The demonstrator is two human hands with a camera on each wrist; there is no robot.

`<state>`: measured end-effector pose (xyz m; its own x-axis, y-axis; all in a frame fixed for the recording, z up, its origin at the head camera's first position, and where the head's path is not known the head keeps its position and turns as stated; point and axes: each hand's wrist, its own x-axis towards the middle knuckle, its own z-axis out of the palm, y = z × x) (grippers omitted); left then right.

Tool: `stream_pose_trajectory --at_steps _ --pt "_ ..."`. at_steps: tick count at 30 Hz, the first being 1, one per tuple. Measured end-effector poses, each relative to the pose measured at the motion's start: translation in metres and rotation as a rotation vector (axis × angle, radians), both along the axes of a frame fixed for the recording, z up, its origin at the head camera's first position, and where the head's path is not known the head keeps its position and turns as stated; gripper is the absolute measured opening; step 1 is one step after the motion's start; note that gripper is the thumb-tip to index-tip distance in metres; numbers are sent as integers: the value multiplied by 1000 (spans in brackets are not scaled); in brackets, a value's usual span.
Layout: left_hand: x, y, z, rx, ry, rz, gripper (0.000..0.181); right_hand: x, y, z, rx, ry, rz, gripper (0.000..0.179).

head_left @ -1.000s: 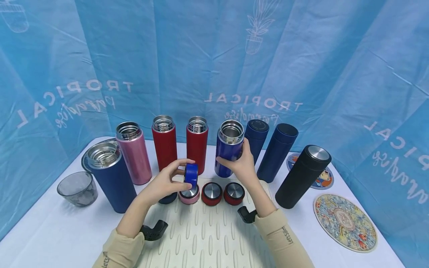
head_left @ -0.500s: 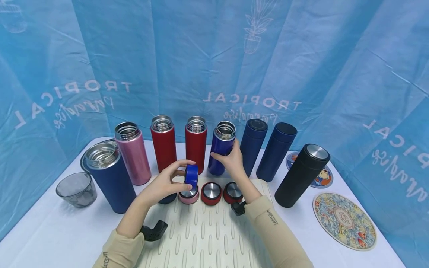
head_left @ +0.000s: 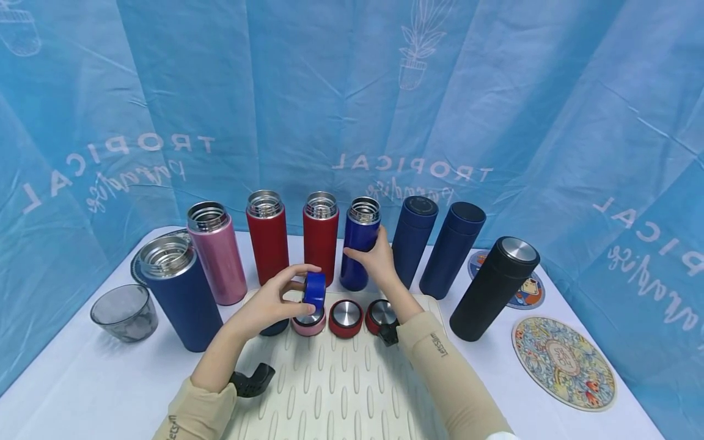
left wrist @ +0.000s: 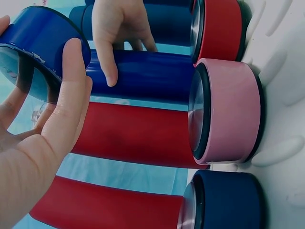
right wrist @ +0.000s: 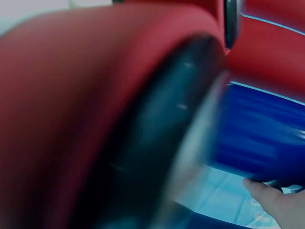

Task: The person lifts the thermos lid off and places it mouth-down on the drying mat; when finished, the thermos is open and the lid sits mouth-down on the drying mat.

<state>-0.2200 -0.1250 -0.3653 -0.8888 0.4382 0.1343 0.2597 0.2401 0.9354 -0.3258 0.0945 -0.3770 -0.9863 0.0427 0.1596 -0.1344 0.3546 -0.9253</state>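
My left hand (head_left: 275,299) pinches a blue bottle lid (head_left: 315,290) between thumb and fingers, above the pink lid (head_left: 308,329). In the left wrist view that blue lid (left wrist: 45,36) is tilted, its hollow underside partly showing. With my right hand (head_left: 379,263) I hold an uncapped blue thermos bottle (head_left: 354,272) by its right side. It stands upright at the back, between a red bottle (head_left: 321,244) and a capped navy bottle (head_left: 414,241). In the right wrist view a blurred red lid hides much of the scene, and only part of my right hand (right wrist: 281,205) shows.
Red lids (head_left: 346,319), the pink lid and a navy lid (head_left: 275,328) line the far edge of a cream ribbed mat (head_left: 335,391). Uncapped pink (head_left: 220,263) and navy (head_left: 184,305) bottles stand left, near a grey glass bowl (head_left: 125,315). A black bottle (head_left: 492,293) and patterned coasters (head_left: 563,363) are right.
My right hand has moved the blue bottle leftward and back, next to the red bottle, and stood it more upright. The left hand and its lid have hardly moved.
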Motion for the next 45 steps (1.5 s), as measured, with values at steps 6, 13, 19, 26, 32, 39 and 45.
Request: stream_pose_trajectory --at_steps 6,13,19,26,32,39,45 --pt "0 0 1 -9 16 0 60 1 -1 0 25 9 5 88" --pt "5 -3 8 -67 68 23 61 0 1 -3 34 12 7 86" --pt "17 -16 3 -187 137 51 63 0 3 -5 28 8 12 86" --pt "31 -34 -6 -456 207 49 65 0 3 -5 28 -5 14 87" --pt "36 -43 -9 -652 205 -26 61 0 2 -5 30 -3 11 86" --pt "41 -45 -15 -747 139 -44 61 0 2 -4 22 -10 15 87" --pt "41 -44 -17 -767 91 -41 62 0 2 -4 19 -9 15 86"
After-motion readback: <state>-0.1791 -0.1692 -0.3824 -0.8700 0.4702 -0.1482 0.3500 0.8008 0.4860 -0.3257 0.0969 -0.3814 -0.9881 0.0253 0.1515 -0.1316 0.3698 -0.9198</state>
